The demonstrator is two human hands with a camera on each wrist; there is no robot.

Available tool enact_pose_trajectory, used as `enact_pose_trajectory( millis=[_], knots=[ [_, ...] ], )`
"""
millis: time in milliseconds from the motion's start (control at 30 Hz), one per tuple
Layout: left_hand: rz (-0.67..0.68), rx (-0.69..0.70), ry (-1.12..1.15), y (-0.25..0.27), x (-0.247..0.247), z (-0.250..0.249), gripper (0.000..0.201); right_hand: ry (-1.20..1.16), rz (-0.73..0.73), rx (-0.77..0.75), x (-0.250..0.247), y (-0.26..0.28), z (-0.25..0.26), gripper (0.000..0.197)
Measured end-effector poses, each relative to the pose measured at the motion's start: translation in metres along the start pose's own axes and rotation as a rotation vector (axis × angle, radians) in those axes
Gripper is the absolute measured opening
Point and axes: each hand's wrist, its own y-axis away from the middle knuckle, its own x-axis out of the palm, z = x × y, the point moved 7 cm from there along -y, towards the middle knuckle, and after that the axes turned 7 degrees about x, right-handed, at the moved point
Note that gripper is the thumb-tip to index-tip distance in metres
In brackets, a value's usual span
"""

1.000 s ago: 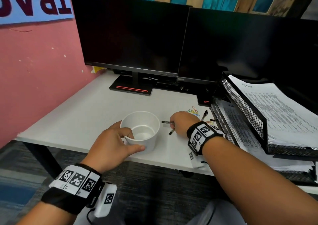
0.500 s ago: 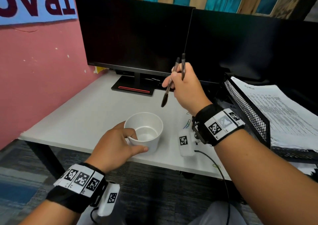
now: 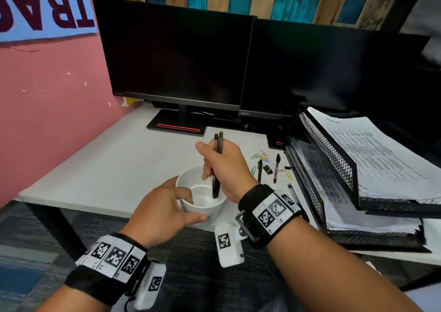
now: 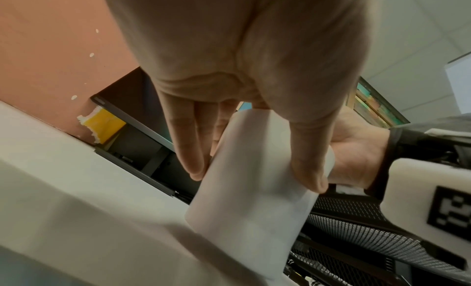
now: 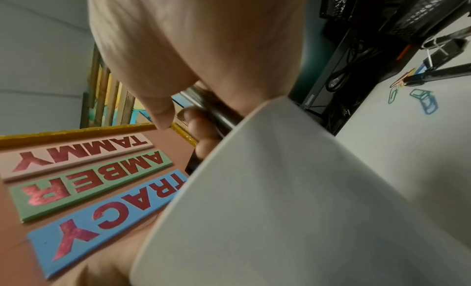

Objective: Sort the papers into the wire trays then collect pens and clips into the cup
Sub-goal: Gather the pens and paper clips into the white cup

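Observation:
A white cup (image 3: 202,206) stands near the desk's front edge. My left hand (image 3: 164,213) grips its side, thumb and fingers round the wall of the cup (image 4: 254,189). My right hand (image 3: 224,166) holds two black pens (image 3: 217,166) upright, their lower ends inside the cup. In the right wrist view the pens (image 5: 216,113) run between my fingers above the cup (image 5: 293,189). More pens (image 3: 276,168), coloured paper clips (image 3: 260,155) and a binder clip (image 3: 267,169) lie on the desk right of the cup. Stacked wire trays (image 3: 317,149) at the right hold papers (image 3: 372,154).
Two dark monitors (image 3: 176,56) stand at the back of the white desk (image 3: 107,163), with a monitor base (image 3: 177,126) behind the cup. A pink wall (image 3: 47,96) bounds the left side. The trays stand along the desk's right side.
My right hand picked two pens off the desk, lifted them, then brought them down so their tips are in the cup. My left hand kept hold of the cup.

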Motion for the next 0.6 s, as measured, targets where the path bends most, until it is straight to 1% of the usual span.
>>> enact_pose_trajectory(
  millis=[100,167,267,300,367,400,433,467,567,600],
  knots=[
    [-0.003,0.006,-0.002,-0.001,0.001,-0.002,0.026,0.006,0.016,-0.027,-0.003,0.002,0.004,0.020],
    [-0.012,0.008,0.006,-0.002,0.002,0.000,0.028,-0.021,-0.011,-0.046,-0.012,-0.002,0.004,0.015],
    [-0.024,0.002,0.001,-0.002,0.001,0.006,0.032,-0.093,-0.153,-0.054,-0.045,-0.017,0.000,0.020],
    [-0.028,-0.003,-0.002,-0.002,-0.001,0.008,0.033,-0.105,-0.219,-0.037,-0.059,-0.022,-0.004,0.022],
    [-0.034,-0.010,-0.004,-0.001,-0.004,0.012,0.033,-0.038,-0.356,0.034,-0.089,-0.033,-0.015,0.021],
    [-0.037,-0.012,-0.003,-0.001,-0.005,0.013,0.033,0.041,-0.400,0.094,-0.103,-0.040,-0.023,0.019],
    [-0.041,-0.014,-0.004,0.000,-0.006,0.014,0.032,0.163,-0.406,0.163,-0.115,-0.047,-0.030,0.018],
    [-0.045,-0.017,-0.004,0.000,-0.007,0.014,0.032,0.346,-0.378,0.231,-0.124,-0.056,-0.038,0.019],
    [-0.046,-0.029,0.007,0.001,-0.008,0.016,0.031,1.041,-0.212,0.407,-0.138,-0.070,-0.062,0.022],
    [-0.044,-0.030,0.009,0.001,-0.008,0.017,0.031,1.189,-0.187,0.440,-0.141,-0.072,-0.069,0.021]
  ],
)
